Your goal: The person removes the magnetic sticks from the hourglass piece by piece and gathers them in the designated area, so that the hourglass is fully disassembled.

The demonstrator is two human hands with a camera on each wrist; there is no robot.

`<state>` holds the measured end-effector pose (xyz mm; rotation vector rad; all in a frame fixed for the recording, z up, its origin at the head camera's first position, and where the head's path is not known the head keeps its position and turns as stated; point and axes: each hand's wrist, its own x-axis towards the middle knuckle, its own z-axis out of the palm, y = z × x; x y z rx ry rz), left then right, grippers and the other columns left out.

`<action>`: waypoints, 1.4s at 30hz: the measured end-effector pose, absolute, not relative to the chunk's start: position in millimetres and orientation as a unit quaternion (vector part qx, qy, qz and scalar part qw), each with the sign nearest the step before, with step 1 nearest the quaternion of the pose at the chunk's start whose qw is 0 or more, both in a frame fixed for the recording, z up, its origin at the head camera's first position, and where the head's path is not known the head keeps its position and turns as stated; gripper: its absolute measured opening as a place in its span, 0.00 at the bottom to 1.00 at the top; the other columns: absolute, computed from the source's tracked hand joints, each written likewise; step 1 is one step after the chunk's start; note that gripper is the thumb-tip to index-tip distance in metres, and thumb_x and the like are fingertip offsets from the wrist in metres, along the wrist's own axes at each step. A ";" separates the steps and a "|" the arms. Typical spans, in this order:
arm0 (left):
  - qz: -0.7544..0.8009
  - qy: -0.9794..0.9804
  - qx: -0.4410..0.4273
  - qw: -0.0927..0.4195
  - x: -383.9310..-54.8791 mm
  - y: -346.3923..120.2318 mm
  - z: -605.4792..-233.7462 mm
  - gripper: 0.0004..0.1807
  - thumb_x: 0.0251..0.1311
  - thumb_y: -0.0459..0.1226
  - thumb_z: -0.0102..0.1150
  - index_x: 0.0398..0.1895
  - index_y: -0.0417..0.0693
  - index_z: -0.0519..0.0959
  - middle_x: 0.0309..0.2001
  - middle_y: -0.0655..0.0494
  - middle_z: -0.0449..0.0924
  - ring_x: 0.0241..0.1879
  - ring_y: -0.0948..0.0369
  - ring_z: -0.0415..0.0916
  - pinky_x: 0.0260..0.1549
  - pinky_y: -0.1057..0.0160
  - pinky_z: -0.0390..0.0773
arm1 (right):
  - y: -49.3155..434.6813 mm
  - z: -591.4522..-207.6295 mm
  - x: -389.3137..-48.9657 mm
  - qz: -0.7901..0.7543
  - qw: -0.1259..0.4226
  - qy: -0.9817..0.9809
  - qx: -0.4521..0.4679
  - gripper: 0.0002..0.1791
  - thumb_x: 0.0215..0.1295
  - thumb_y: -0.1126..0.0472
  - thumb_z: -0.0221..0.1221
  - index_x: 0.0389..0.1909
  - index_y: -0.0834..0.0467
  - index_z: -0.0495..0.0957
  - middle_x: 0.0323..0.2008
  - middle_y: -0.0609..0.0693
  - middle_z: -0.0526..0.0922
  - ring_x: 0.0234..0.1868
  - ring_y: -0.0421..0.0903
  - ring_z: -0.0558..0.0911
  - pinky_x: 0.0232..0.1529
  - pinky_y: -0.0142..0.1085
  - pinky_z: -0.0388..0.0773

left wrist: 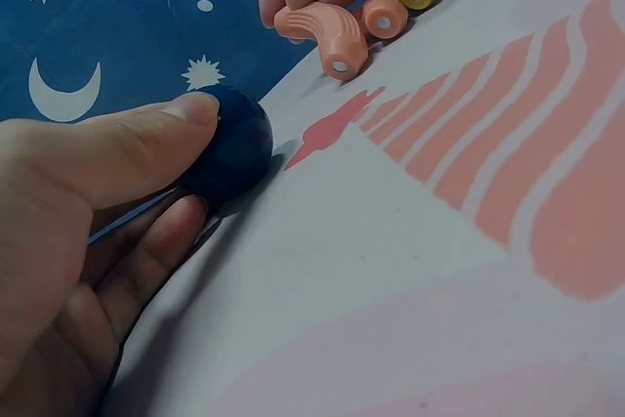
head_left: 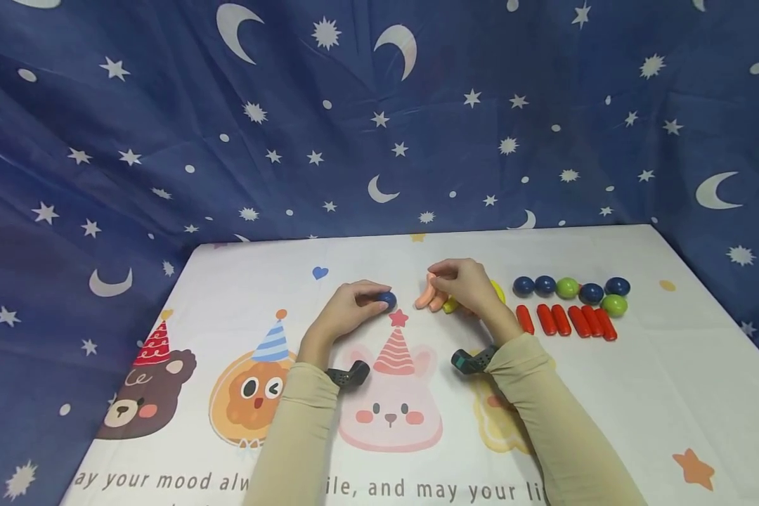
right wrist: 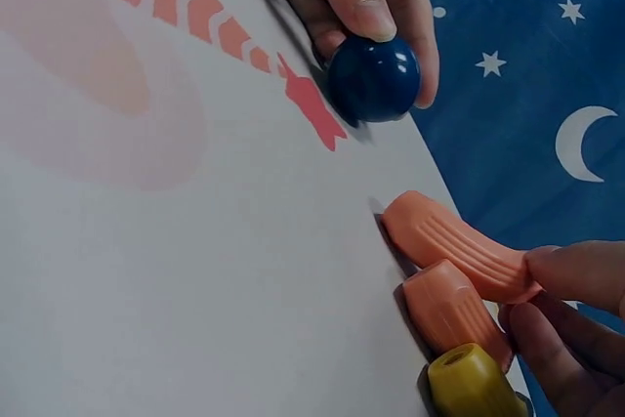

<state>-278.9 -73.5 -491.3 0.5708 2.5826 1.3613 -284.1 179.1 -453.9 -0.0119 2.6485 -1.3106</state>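
My left hand [head_left: 344, 309] pinches a glossy dark blue ball [head_left: 387, 301] between thumb and fingers, low over the white tablecloth. To its right, my right hand [head_left: 466, 282] has thumb and fingertips on one end of a curved, ribbed orange-pink toy piece [right wrist: 457, 249]. Its other end points toward the blue ball, with a gap between. Right beside it lies a second orange-pink piece [right wrist: 454, 310], followed by a yellow piece [right wrist: 476, 383]. In the head view, the right hand partly covers this row.
Farther right, a row of blue balls [head_left: 545, 284] and green balls [head_left: 568, 288] lies behind several red sticks [head_left: 561, 320]. The tablecloth [head_left: 658, 393] carries printed animals. A blue curtain [head_left: 354, 154] with moons and stars hangs behind the table.
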 end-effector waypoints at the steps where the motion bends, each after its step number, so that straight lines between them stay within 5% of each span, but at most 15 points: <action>1: 0.457 0.865 0.189 0.084 -278.6 -73.4 -491.2 0.19 0.58 0.44 0.64 0.53 0.55 0.81 0.54 0.61 0.79 0.57 0.61 0.73 0.62 0.57 0.69 | 177.9 -454.2 -284.2 -0.438 0.089 0.895 -0.007 0.17 0.62 0.56 0.62 0.52 0.53 0.80 0.47 0.51 0.84 0.50 0.47 0.79 0.40 0.34 0.77; 6: 0.461 0.864 0.184 0.083 -278.0 -73.0 -491.5 0.19 0.58 0.43 0.64 0.53 0.55 0.81 0.54 0.61 0.79 0.55 0.62 0.74 0.59 0.58 0.71 | 173.3 -455.1 -283.7 -0.406 0.059 0.912 -0.029 0.17 0.62 0.57 0.62 0.51 0.57 0.80 0.43 0.53 0.85 0.47 0.49 0.81 0.48 0.40 0.78; 17: 0.461 0.860 0.205 0.075 -279.3 -72.7 -488.7 0.19 0.58 0.43 0.64 0.54 0.53 0.80 0.54 0.60 0.79 0.53 0.63 0.76 0.58 0.60 0.72 | 164.3 -450.6 -279.7 -0.319 -0.008 0.945 -0.069 0.17 0.60 0.56 0.63 0.49 0.58 0.81 0.37 0.54 0.87 0.40 0.48 0.84 0.44 0.41 0.79; 26: 0.514 0.836 0.155 0.113 -279.4 -73.3 -493.0 0.19 0.58 0.41 0.64 0.53 0.52 0.79 0.51 0.58 0.80 0.49 0.62 0.80 0.50 0.65 0.78 | 133.3 -451.2 -263.1 -0.324 -0.008 0.925 -0.197 0.18 0.56 0.61 0.67 0.48 0.59 0.82 0.43 0.54 0.85 0.42 0.46 0.85 0.42 0.37 0.82; 42: 0.544 0.815 0.160 0.121 -276.4 -77.2 -490.5 0.17 0.57 0.40 0.65 0.50 0.50 0.81 0.50 0.56 0.81 0.49 0.61 0.81 0.49 0.66 0.78 | 115.1 -475.1 -259.8 -0.359 -0.026 0.915 -0.185 0.18 0.53 0.61 0.69 0.46 0.58 0.82 0.43 0.53 0.85 0.41 0.44 0.86 0.40 0.33 0.82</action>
